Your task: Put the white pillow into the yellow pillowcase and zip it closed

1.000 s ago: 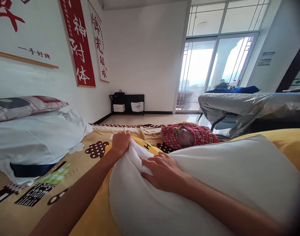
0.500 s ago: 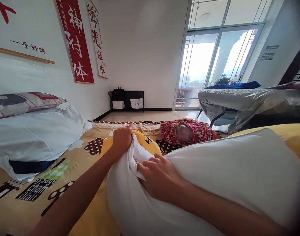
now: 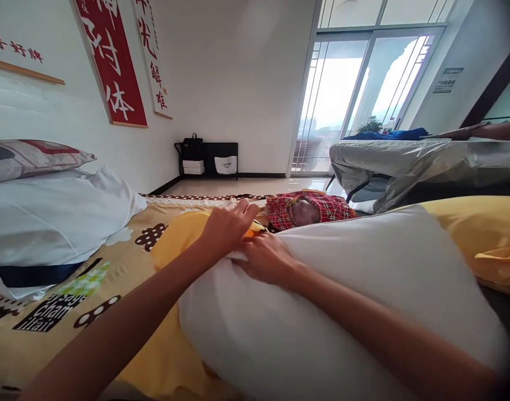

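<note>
Head view: right fingers [image 3: 257, 242] closed on white pillow [image 3: 255, 317] edge, left fingers [image 3: 241, 210] curled, hold unclear; bedding [image 3: 125, 267] leftward

right grip [image 3: 265, 257]: clasping white pillow [image 3: 280, 334] | left grip [image 3: 230, 224]: just beside right | red plaid bundle [image 3: 332, 207]: beyond

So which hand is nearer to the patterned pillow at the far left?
The left hand. It is to the right of the patterned pillow, apart from it; the right hand is farther right, on the white bedding.
</note>
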`<state>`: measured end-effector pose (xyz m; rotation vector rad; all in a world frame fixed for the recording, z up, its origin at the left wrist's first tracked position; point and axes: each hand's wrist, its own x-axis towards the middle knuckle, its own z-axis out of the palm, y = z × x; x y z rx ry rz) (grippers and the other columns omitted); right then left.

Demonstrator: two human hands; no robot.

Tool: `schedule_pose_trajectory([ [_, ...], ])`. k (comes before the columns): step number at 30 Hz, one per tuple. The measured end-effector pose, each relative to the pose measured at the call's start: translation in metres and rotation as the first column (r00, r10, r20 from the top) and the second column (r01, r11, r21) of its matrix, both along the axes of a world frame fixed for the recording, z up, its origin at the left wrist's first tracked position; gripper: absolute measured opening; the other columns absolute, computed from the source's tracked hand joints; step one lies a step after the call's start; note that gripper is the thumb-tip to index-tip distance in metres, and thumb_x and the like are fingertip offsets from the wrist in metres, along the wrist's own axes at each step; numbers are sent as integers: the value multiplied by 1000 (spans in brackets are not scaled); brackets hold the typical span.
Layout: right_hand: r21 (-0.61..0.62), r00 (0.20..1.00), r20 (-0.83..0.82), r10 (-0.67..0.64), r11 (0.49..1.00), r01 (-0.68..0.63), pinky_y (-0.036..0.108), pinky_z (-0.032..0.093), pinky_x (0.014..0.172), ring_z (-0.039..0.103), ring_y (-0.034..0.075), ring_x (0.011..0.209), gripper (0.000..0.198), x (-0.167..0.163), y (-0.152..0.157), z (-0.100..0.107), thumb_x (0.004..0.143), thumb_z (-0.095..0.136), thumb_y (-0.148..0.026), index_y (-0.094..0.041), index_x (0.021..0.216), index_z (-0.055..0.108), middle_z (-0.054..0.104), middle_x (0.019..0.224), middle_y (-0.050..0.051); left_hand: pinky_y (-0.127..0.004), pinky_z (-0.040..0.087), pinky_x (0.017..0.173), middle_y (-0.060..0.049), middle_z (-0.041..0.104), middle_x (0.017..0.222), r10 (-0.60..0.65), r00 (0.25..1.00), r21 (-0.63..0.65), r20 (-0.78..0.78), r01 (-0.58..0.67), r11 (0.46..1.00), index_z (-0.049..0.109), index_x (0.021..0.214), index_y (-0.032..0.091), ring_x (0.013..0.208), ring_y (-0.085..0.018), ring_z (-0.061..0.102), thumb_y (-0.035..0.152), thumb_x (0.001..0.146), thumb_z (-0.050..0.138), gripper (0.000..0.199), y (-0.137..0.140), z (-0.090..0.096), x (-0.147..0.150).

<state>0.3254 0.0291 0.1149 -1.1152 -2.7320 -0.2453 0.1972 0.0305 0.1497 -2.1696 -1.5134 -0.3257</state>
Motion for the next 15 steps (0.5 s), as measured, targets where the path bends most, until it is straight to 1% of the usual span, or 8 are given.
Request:
schedule_pose_trajectory([
  [2,7,998,-22,-59,998,59,34,43,82,65,25,95,37,3,16,-6,93,42,-46,-23,108,68,72,102,8,-32,45,70,-11,57,105,-49,996,-4,-73,48,999,53,110,18,98,-26,59,10,90,33,30,2,-13,-6],
  [3,15,996,-28,-86,996,86,34,42,83,65,25,96,37,5,21,-10,94,41,-46,-23,108,67,72,102,8,-32,45,70,-12,57,107,-32,996,1,-78,32,999,54,110,17,100,-27,58,9,90,31,31,4,-20,-12],
  [5,36,992,-40,-124,992,125,35,42,84,64,26,96,39,6,28,-16,94,42,-46,-20,112,64,71,105,11,-34,46,70,-15,58,110,72,997,-21,14,-71,997,55,110,16,100,-29,59,12,90,32,31,12,-31,-27],
  [7,62,988,-59,-143,987,146,35,42,83,65,26,95,40,5,29,-19,93,44,-47,-18,113,62,71,105,12,-36,46,72,-16,63,103,188,971,-103,147,-174,979,59,105,14,93,-30,62,20,90,36,28,22,-40,-43],
  [8,73,987,-72,-142,986,147,35,42,81,65,26,94,38,3,27,-20,93,45,-46,-18,112,62,71,104,11,-36,46,72,-15,65,96,221,955,-148,198,-194,970,62,100,14,88,-29,63,24,90,39,27,28,-42,-50],
  [11,81,992,-94,-83,993,91,32,41,78,65,23,87,25,-3,15,-21,91,47,-35,-21,103,64,72,96,6,-31,46,70,-9,69,85,211,937,-205,278,-157,966,65,89,17,81,-24,64,29,90,38,29,43,-42,-59],
  [13,71,996,-91,-5,997,11,30,40,77,65,20,85,23,-7,6,-21,88,48,-24,-22,104,64,73,91,3,-28,45,71,-7,70,89,173,929,-186,328,-116,976,65,94,19,83,-21,64,26,90,36,30,49,-36,-50],
  [15,63,995,-81,50,997,-45,31,40,79,64,20,85,28,-10,0,-22,86,47,-18,-20,108,64,72,89,4,-27,45,73,-5,70,91,128,923,-163,363,-72,984,64,98,20,86,-19,64,23,88,38,29,48,-27,-31],
])
